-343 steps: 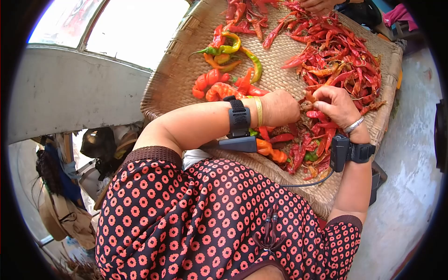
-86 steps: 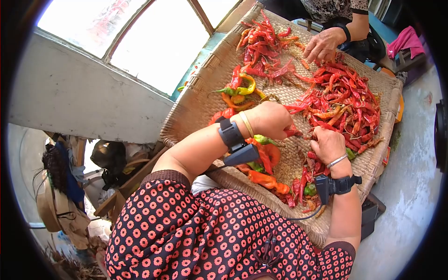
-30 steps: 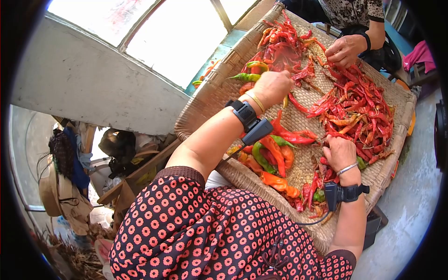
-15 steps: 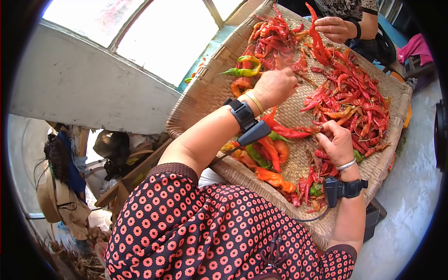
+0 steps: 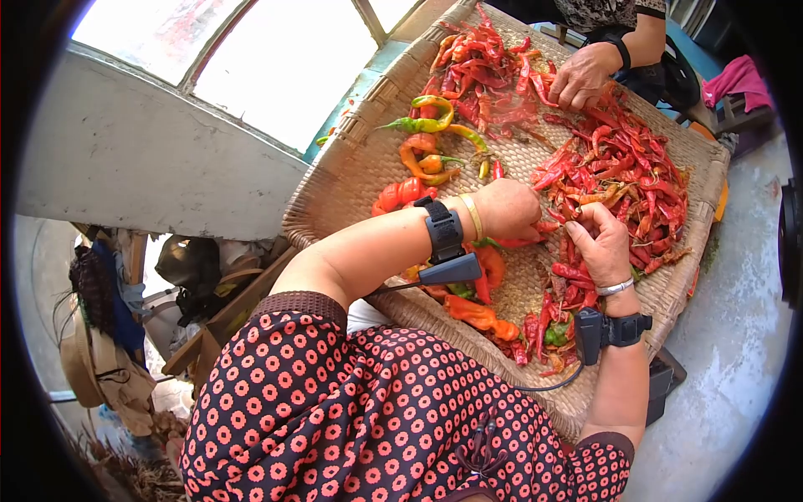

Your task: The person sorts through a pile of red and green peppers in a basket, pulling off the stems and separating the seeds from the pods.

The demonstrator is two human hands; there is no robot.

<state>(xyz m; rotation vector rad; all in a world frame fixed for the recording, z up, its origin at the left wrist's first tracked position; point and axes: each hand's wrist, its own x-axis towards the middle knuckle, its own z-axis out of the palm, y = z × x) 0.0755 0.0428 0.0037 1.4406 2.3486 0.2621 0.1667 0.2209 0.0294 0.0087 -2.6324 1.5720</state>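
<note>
Over the woven basket tray [image 5: 335, 197], my left hand [image 5: 504, 209] is closed, its fingertips at a red chili pepper [image 5: 547, 227] that shows between my two hands. My right hand [image 5: 600, 243] pinches the same pepper near its end with thumb and forefinger; the exact grip is partly hidden. Beyond my right hand lies a big pile of red chilies [image 5: 623, 171]. Under and in front of my left wrist are orange peppers [image 5: 481, 318], with some green ones. A few more red chilies [image 5: 573, 289] lie just below my right hand.
Across the tray, another person's hand [image 5: 584, 77] reaches into the chilies. A second red heap [image 5: 481, 67] lies at the far left, near curled yellow-green peppers [image 5: 431, 117]. A window [image 5: 284, 67] is on the left. Bags [image 5: 109, 351] hang at lower left.
My left hand has moved right and toward me, to the pepper at my right hand. The other person's hand has lowered from holding up a red pepper into the pile.
</note>
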